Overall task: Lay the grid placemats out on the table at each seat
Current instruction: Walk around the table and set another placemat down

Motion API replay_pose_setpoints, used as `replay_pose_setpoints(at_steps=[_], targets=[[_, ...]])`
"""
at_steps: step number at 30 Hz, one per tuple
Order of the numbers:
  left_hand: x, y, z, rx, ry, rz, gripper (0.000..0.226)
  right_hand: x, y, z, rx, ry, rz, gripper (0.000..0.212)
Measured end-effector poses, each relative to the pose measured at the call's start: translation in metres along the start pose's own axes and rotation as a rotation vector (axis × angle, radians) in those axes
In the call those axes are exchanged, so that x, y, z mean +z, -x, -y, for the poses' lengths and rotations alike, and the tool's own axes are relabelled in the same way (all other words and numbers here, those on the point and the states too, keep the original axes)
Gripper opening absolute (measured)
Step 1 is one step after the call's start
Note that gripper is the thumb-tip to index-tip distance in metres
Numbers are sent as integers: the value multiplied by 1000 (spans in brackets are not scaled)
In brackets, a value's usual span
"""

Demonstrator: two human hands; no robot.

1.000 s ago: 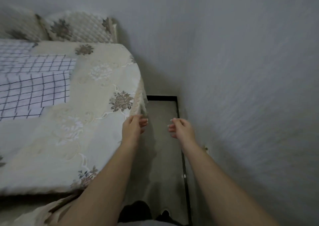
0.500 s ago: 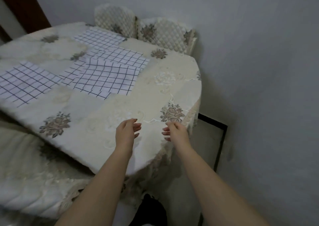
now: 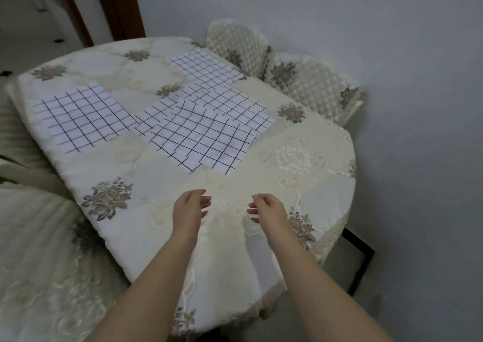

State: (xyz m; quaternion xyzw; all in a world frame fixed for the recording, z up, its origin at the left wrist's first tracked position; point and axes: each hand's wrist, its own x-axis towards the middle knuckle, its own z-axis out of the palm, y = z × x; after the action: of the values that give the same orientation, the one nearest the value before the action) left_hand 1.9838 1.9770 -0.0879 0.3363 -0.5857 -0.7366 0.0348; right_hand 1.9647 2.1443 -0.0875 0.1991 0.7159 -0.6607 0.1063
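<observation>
Door frame (image 3: 117, 4), dark wood: upper left of the frame.
Chair cover (image 3: 39, 263), cream, embroidered: lower left.
Surface (image 3: 146, 192), draped in a cream floral tablecloth: centre of the frame.
Left placemat (image 3: 81, 118), white with dark grid: flat, left of centre, alone near the surface's left edge.
Left hand (image 3: 188, 211): lower centre, above the cloth, fingers (image 3: 205, 200) loosely curled and parted, holding nothing.
Placemat pile (image 3: 201, 130): centre, several grid mats overlapping, the top one rumpled.
Far placemat (image 3: 205, 66): upper centre, flat, before the quilted chairs.
Right hand (image 3: 269, 208): lower centre, just right of the left hand, fingers (image 3: 254, 205) curled, apart, empty.
Quilted chairs (image 3: 308, 80), two: upper right, backs against the grey wall (image 3: 405, 80).
</observation>
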Motion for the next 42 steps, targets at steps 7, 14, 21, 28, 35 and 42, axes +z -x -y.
replay_pose_setpoints(at_steps=[7,14,21,28,35,42], targets=[[-7,-29,-11,11,23,-99,20,39,-43,12,-38,148,112,7],[-10,-62,-12,163,-265,-194,17,69,-108,23,-248,546,202,31],[13,-104,-6,397,-918,-32,53,76,-173,23,-547,952,336,62],[55,-133,13,486,-1246,99,70,75,-197,10,-578,1183,412,70],[79,-135,18,563,-1324,68,54,76,-188,10,-673,971,228,18],[81,-147,-7,778,-1219,-87,16,69,-179,29,-577,717,387,15]])
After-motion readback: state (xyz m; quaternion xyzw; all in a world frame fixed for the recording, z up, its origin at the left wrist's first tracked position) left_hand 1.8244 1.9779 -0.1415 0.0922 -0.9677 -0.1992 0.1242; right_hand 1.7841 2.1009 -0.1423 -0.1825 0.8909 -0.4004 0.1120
